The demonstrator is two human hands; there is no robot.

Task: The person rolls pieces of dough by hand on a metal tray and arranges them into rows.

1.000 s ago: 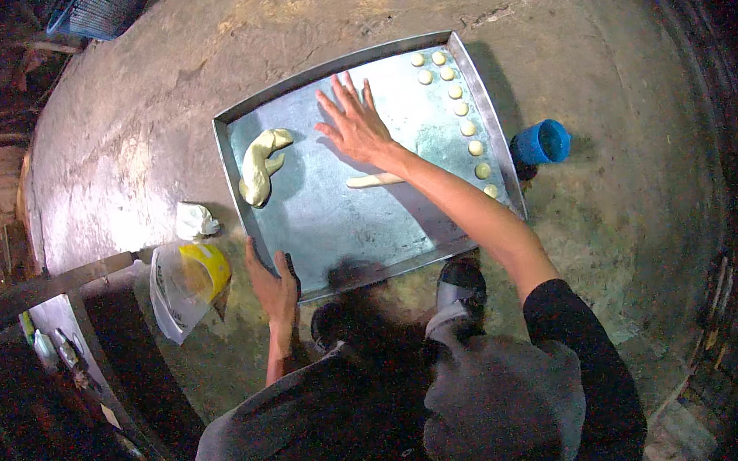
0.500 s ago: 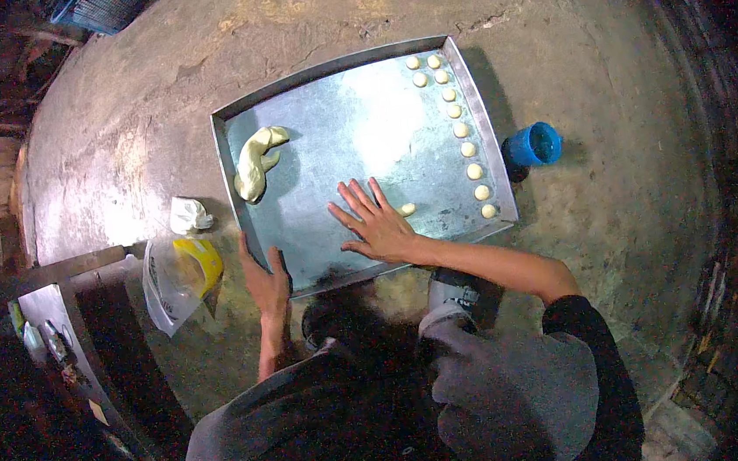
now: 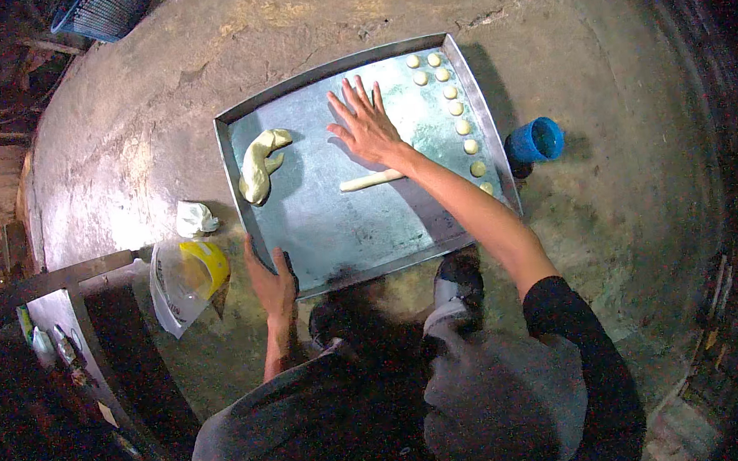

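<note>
right hand [image 3: 367, 125] flat, released, above dough roll [image 3: 371, 179]; left hand [image 3: 270, 283] grasping tray [image 3: 387, 238]

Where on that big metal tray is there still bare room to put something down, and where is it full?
On the metal tray, the near stretch between the left hand gripping the rim and the thin dough roll is bare. So is the middle, between the dough lump and the right hand. The right edge is crowded with a row of small dough balls.
</note>
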